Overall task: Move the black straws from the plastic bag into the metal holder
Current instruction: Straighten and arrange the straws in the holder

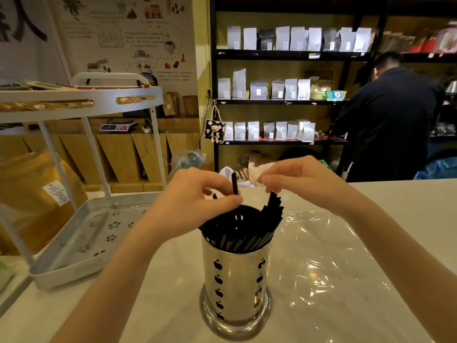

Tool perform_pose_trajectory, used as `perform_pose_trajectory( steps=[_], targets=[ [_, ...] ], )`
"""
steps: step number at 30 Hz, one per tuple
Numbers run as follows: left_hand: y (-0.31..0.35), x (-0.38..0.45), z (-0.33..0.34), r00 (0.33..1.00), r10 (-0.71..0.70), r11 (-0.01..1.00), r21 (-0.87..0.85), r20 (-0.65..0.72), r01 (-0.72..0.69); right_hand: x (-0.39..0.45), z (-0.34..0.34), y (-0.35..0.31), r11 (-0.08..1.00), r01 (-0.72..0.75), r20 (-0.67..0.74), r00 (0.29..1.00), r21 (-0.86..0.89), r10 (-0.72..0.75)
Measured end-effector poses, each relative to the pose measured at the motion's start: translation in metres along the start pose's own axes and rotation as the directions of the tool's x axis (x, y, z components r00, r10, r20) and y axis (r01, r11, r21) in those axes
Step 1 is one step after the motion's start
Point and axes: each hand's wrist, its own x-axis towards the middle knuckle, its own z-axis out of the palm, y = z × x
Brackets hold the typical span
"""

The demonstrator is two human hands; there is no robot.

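A shiny metal holder (236, 288) with cut-out holes stands on the pale counter in front of me, filled with black straws (247, 233) leaning to the right. My left hand (197, 201) hovers over its rim, pinching one upright black straw (234, 183) between thumb and fingers. My right hand (299, 179) is just above the leaning straw tips, fingertips curled together and touching or nearly touching them. The clear plastic bag (321, 253) lies flat and crumpled on the counter to the right of the holder; no straws show inside it.
A white metal two-tier rack (81, 233) stands at the left on the counter. Behind the counter are dark shelves (284, 100) of coffee bags, and a person in dark clothes (390, 120) stands with their back turned at the right.
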Motion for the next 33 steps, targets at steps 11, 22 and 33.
perform_pose_trajectory(
  steps=[11,22,33],
  targets=[
    [0.001,-0.001,0.010,0.972,-0.010,0.990,0.141,0.236,-0.024,0.002,-0.002,-0.004,0.993,-0.092,0.099,0.990,-0.076,0.099],
    [0.001,0.000,0.008,0.994,0.021,0.998,0.053,-0.108,-0.015,0.004,-0.013,-0.035,0.931,0.287,-0.418,0.835,-0.225,-0.359],
    [0.006,-0.004,0.005,0.925,0.152,0.984,-0.030,-0.348,-0.174,0.010,-0.045,-0.039,0.874,0.471,-0.831,0.529,0.117,-0.174]
  ],
)
